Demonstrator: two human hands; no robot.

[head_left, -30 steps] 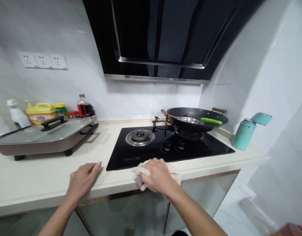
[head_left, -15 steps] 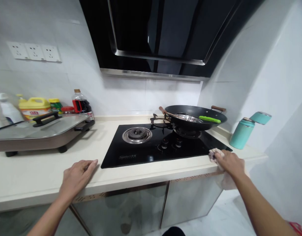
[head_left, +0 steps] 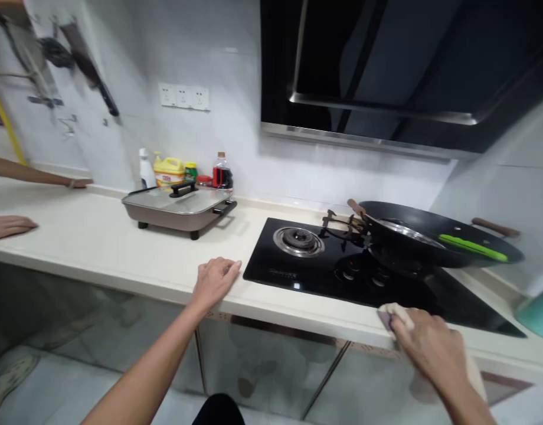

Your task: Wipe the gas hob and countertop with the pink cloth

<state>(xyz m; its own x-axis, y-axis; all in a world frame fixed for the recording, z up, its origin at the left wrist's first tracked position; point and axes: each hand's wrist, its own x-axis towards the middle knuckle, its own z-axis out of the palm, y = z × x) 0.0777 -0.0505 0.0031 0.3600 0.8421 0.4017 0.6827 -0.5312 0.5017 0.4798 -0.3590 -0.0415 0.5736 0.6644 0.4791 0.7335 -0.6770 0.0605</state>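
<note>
My right hand (head_left: 431, 339) grips a pale cloth (head_left: 398, 313) at the front edge of the black gas stove (head_left: 311, 286). Part of the cloth hangs below the counter edge. Resting on the white countertop (head_left: 134, 260), left of the stove, my left hand (head_left: 216, 282) is open and holds nothing; its thumb points toward the stove's corner. On the stove's right side sits a black wok (head_left: 448, 248) with wooden handles. A metal dish (head_left: 408, 231) and a bright green-handled utensil (head_left: 473, 247) lie in it. The left burner (head_left: 298, 241) has no pan on it.
An electric pan (head_left: 174, 215) with a glass lid stands on the left counter, bottles (head_left: 169, 171) behind it. Another person's hand (head_left: 10, 226) lies farther left. A range hood (head_left: 373, 71) hangs overhead. A teal flask (head_left: 539, 316) is cut off at right.
My view has swung left, bringing the other person's arms and the hanging knives into sight. My right hand has moved left along the stove's front edge with the cloth. My left hand stays on the counter.
</note>
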